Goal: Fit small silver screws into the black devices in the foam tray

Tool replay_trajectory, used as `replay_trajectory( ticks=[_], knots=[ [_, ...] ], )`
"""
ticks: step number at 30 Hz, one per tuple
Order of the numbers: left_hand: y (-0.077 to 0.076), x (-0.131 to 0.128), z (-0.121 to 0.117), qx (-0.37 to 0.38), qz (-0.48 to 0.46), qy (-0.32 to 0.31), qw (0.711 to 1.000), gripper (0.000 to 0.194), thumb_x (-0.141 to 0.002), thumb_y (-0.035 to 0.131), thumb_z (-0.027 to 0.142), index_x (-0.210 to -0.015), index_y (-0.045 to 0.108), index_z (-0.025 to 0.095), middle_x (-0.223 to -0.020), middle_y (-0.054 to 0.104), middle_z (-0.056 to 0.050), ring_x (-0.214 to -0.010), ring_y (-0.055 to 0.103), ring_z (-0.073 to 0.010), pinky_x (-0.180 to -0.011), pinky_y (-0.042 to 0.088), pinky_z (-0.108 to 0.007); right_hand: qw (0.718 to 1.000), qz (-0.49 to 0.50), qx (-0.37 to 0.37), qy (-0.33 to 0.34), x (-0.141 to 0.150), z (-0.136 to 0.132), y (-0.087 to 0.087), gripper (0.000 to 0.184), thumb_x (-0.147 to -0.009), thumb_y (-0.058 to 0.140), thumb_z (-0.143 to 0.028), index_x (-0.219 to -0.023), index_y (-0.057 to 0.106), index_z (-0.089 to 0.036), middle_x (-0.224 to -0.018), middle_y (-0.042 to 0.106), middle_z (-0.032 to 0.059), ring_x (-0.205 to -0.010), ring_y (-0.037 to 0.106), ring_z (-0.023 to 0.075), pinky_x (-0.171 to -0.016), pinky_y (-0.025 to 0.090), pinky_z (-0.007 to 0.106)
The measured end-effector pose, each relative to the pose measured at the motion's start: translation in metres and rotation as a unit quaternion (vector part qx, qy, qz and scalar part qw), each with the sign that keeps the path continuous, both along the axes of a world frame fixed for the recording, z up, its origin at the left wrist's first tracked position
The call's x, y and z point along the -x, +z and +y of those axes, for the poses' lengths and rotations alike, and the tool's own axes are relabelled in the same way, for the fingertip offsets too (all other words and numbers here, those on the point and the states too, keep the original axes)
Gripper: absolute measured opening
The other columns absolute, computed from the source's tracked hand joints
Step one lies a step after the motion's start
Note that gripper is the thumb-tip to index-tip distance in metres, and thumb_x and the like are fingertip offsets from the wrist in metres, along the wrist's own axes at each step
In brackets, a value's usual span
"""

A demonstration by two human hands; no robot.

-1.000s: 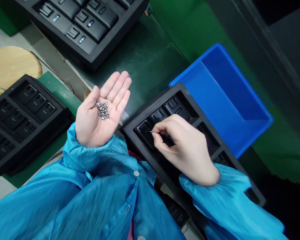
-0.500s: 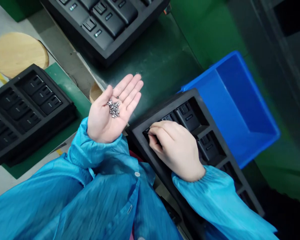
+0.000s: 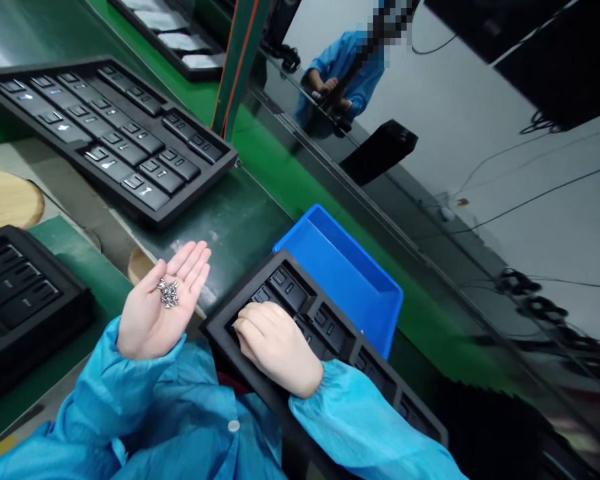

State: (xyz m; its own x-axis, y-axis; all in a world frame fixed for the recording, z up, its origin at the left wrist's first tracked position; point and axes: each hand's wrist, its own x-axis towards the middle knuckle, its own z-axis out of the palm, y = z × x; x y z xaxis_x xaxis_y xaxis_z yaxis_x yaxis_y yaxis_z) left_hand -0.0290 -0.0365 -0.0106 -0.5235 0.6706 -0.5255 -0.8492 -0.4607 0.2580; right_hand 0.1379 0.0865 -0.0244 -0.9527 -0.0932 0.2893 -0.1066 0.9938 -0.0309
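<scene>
My left hand point(image 3: 153, 323) is palm up with its fingers stretched out. A small pile of silvery screws point(image 3: 169, 292) rests on the palm. My right hand point(image 3: 275, 347) is closed, fingertips pinched together, over the near corner of a black foam tray point(image 3: 236, 285). Its fingertips reach into a compartment there, and whatever they pinch is hidden. Black box-shaped devices point(image 3: 290, 288) with a small label and a clip lie in the tray's compartments. The hand covers part of them.
A blue plastic bin point(image 3: 325, 257) stands behind the tray. Another black tray point(image 3: 193, 200) with several devices sits farther back on the green table point(image 3: 240, 207). At left are stacked trays point(image 3: 77, 293) and a round wooden stool point(image 3: 10, 200). A person in blue point(image 3: 350, 67) appears beyond.
My view has tilted up and turned, so both hands and the tray appear lower and farther left. The pinching right hand stays at the same tray corner. The screws remain on my left palm.
</scene>
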Motion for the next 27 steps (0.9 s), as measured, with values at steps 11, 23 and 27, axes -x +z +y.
replay_trajectory(
  ticks=[11, 23, 27],
  knots=[
    [-0.004, -0.006, 0.0, -0.05, 0.016, 0.004, 0.999, 0.057, -0.109, 0.027, 0.03, -0.163, 0.029, 0.012, -0.158, 0.05, -0.012, -0.145, 0.049, -0.0193, -0.121, 0.039, -0.031, 0.993, -0.046, 0.084, -0.074, -0.008, 0.012, 0.025, 0.017, -0.096, 0.051, -0.013, -0.084, 0.061, -0.019, -0.077, 0.063, 0.003, -0.074, 0.055, 0.0178, -0.071, 0.041, 0.033],
    [-0.007, -0.008, 0.0, -0.06, -0.038, -0.018, 0.997, 0.058, -0.109, 0.011, 0.031, -0.164, 0.028, 0.02, -0.161, 0.047, -0.003, -0.147, 0.045, -0.0205, -0.118, 0.042, -0.035, 0.989, -0.122, -0.068, -0.038, 0.007, -0.005, 0.023, 0.025, -0.098, 0.049, -0.011, -0.078, 0.062, -0.019, -0.073, 0.057, 0.005, -0.073, 0.046, 0.0226, -0.071, 0.035, 0.036],
    [-0.009, -0.008, 0.001, -0.069, -0.038, -0.014, 0.997, 0.056, -0.109, 0.021, 0.032, -0.164, 0.029, 0.022, -0.161, 0.047, -0.004, -0.145, 0.048, -0.0202, -0.12, 0.041, -0.035, 0.981, -0.149, -0.119, -0.032, 0.012, -0.014, 0.028, 0.022, -0.093, 0.054, -0.007, -0.077, 0.059, -0.021, -0.074, 0.056, 0.0059, -0.074, 0.045, 0.0246, -0.071, 0.033, 0.038]
  ],
)
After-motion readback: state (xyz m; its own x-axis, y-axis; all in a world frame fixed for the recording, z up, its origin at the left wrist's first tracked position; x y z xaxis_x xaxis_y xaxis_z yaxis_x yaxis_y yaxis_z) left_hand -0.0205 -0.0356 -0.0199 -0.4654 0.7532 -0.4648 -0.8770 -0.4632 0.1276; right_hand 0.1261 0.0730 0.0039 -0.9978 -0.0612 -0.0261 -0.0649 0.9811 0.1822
